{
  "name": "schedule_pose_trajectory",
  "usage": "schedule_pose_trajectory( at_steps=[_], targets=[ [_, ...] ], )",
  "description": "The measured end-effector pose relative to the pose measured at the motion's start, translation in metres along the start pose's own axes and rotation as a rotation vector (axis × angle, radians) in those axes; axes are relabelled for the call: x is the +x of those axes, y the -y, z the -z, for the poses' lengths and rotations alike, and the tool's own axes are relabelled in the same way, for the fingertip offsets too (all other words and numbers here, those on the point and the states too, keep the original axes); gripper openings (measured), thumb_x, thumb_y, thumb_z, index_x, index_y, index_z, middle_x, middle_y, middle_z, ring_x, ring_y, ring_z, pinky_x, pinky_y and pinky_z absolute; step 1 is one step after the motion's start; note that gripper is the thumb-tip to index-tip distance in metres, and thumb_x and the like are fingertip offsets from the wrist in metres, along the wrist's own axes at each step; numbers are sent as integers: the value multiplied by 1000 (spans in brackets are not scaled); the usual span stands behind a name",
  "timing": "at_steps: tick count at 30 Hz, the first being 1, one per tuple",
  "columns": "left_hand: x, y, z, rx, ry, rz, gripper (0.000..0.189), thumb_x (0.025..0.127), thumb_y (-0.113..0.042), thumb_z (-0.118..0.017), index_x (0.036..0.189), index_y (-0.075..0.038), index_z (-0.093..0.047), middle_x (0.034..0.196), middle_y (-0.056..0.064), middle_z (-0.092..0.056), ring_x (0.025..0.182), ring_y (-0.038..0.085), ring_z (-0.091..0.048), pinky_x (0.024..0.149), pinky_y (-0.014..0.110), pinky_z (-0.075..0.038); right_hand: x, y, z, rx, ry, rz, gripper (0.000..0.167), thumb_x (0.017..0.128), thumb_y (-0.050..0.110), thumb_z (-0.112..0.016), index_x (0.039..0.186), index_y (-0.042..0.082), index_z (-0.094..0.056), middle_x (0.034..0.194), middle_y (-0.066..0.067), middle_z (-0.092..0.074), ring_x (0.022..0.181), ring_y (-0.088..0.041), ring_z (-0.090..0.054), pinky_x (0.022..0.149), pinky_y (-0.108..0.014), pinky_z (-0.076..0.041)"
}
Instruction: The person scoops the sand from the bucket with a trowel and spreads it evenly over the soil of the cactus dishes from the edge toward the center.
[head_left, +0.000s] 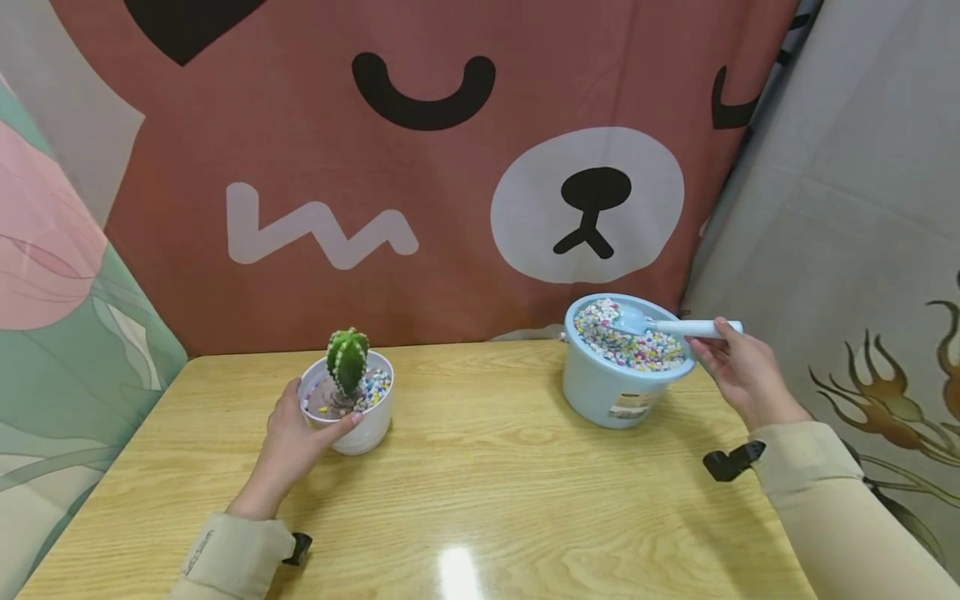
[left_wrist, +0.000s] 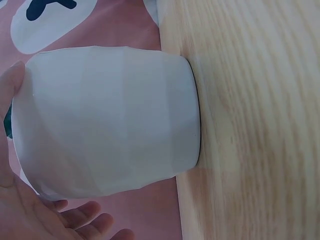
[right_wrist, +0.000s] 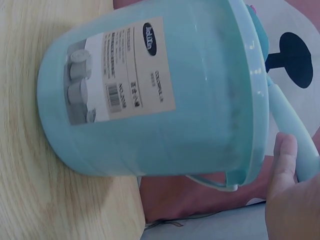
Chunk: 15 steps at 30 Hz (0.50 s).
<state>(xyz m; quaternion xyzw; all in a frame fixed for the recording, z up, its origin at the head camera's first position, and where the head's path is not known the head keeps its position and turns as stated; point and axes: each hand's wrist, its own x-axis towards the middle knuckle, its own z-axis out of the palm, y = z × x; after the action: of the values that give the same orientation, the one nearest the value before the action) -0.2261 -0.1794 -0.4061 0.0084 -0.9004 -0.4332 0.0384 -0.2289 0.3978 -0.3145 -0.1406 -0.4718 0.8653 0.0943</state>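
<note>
At the left of the table, a green cactus [head_left: 347, 362] stands upright in a white flowerpot [head_left: 365, 429], whose surface is partly covered with colored pebbles [head_left: 375, 387]. My left hand [head_left: 296, 437] holds this pot near the rim, thumb on the near side. The pot's base rests on the table in the left wrist view. On the right, a light blue bucket [head_left: 592, 385] is filled with multicolored pebbles [head_left: 651, 348]. My right hand [head_left: 742, 371] grips the handle of a pale blue scoop [head_left: 693, 328], whose head lies among the pebbles.
Both containers stand on a wood-grain table [head_left: 480, 467]. Behind it hangs a reddish-brown cloth [head_left: 450, 292] with a cartoon bear's face, close to the table's far edge. A pale curtain [head_left: 847, 242] hangs at the right. A printed label [right_wrist: 120, 70] is on the bucket.
</note>
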Motion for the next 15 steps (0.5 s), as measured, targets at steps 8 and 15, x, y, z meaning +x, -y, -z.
schedule_pose_trajectory(
  at_steps=[8, 15],
  targets=[
    [0, 0, 0, 2, 2, 10, 123, 87, -47, -81, 161, 8, 0, 162, 38, -15, 149, 55, -16, 118, 68, -20, 0, 1, -8, -10, 0, -12, 23, 103, 26, -61, 113, 7, -56, 95, -8, -62, 87, -14, -69, 85, -20, -57],
    [1, 1, -1, 3, 11, 3, 124, 87, -49, -81, 161, 9, 0, 162, 38, -16, 148, 55, -18, 117, 68, -21, -2, 1, -7, -19, 12, -18, 25, 104, 27, -59, 118, 7, -52, 93, -8, -63, 87, -14, -69, 84, -20, -57]
  ],
)
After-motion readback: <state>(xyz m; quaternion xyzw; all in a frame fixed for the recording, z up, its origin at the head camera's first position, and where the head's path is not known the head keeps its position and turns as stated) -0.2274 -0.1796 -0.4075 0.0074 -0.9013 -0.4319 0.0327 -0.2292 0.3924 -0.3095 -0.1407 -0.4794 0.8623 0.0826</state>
